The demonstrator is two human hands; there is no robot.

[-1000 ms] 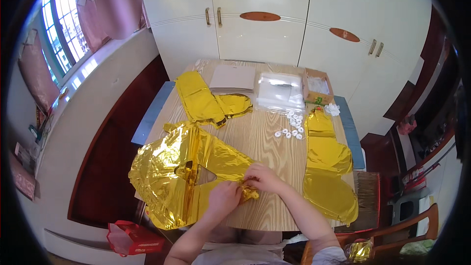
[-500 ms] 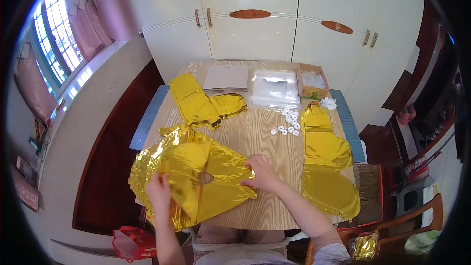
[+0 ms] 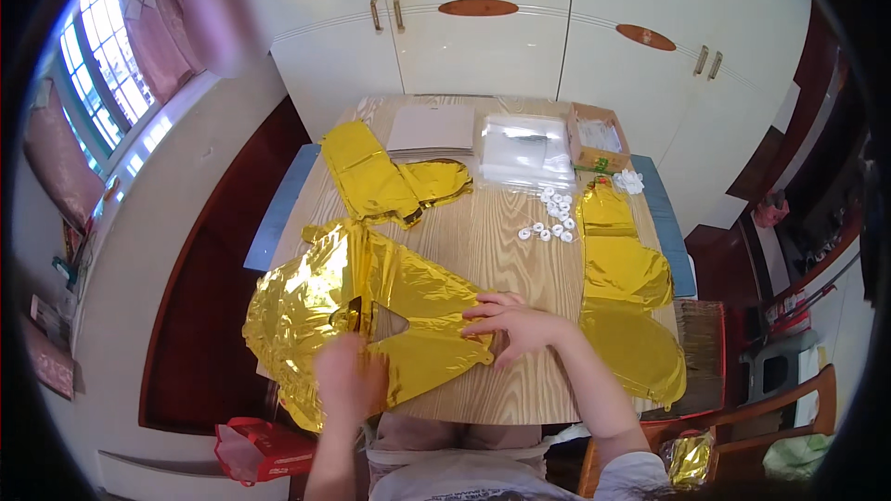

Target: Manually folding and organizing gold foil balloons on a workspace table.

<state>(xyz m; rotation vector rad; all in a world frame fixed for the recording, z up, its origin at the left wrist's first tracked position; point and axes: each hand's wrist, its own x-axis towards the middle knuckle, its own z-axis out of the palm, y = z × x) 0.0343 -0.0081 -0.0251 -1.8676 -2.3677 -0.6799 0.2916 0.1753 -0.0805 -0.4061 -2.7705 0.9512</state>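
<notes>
Wood-grain table: hands over gold foil, right fingers spread.

Large foil piece: glossy gold, with white glare. Upper foil piece and right foil piece: matching gold. Tabletop: pale tan with darker wood-grain streaks. Small rings: white. Flat stack: pinkish grey. Plastic sheets: clear. Box: brown, green marking. Cabinet: off-white, thin horizontal lines, reddish-brown ovals. Side panel: blue. Carrier bag: red. Curtain: pink, crisscross band.
</notes>
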